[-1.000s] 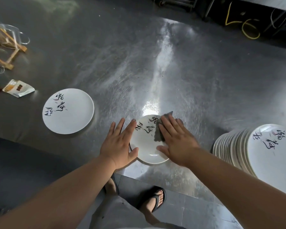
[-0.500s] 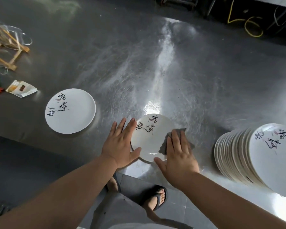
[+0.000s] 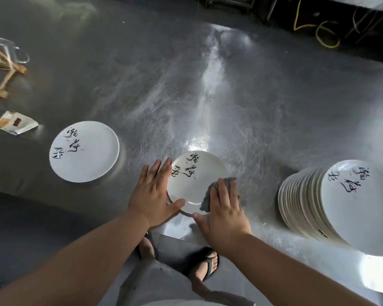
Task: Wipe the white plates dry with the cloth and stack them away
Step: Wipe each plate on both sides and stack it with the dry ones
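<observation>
A small white plate (image 3: pixel 192 182) with black brush writing lies on the steel table near its front edge. My left hand (image 3: pixel 154 193) rests flat against the plate's left rim, fingers straight, thumb along the near rim. My right hand (image 3: pixel 224 208) presses a grey cloth (image 3: pixel 210 195) flat onto the plate's right side; most of the cloth is hidden under my fingers. A single white plate (image 3: pixel 84 151) lies to the left. A tall leaning stack of white plates (image 3: pixel 341 206) stands at the right.
The steel table (image 3: pixel 208 96) stretches far back. At the left edge are a small printed packet (image 3: pixel 16 123), a wooden stand (image 3: pixel 2 74) and a clear glass container (image 3: pixel 16 54). Below the table edge my sandalled feet (image 3: pixel 206 266) stand on a dark floor.
My right hand has slid the cloth from the plate's upper middle down to its right side. My left hand has stayed at the left rim.
</observation>
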